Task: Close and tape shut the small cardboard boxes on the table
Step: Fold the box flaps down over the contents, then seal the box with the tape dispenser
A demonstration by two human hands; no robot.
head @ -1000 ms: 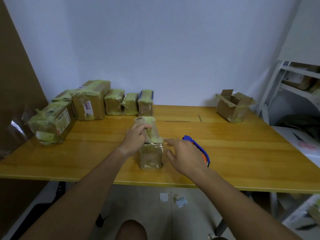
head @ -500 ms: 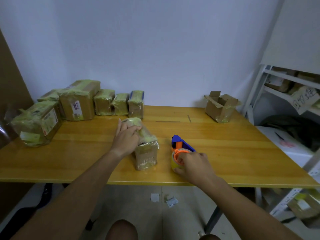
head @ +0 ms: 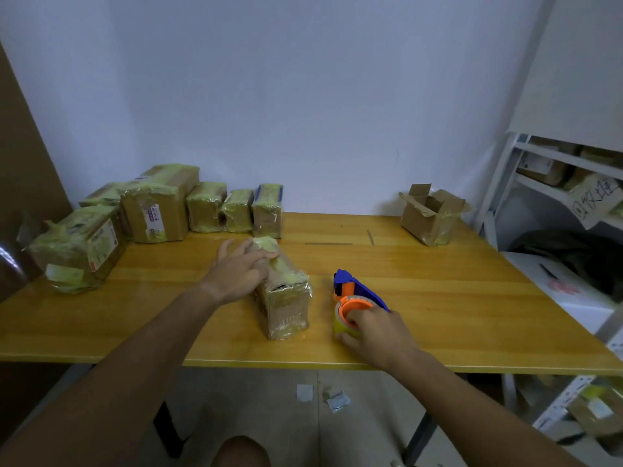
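Observation:
A small cardboard box [head: 285, 299] wrapped in yellowish tape lies lengthwise near the front middle of the wooden table [head: 438, 298]. My left hand [head: 241, 269] rests on its far top end, fingers fairly straight. To the right stands a blue and orange tape dispenser [head: 354, 294]. My right hand [head: 374, 332] grips its tape roll end from the near side. An open cardboard box [head: 431, 214] with raised flaps sits at the back right of the table.
Several taped boxes [head: 161, 210] stand in a row along the back left, with a larger taped parcel [head: 81, 247] at the left edge. White shelving [head: 556, 183] with cartons stands at the right. Paper scraps [head: 320, 396] lie on the floor under the table.
My right hand moved from beside the box to the tape dispenser and took hold of it. My left hand flattened onto the box's far end. The view shifted right.

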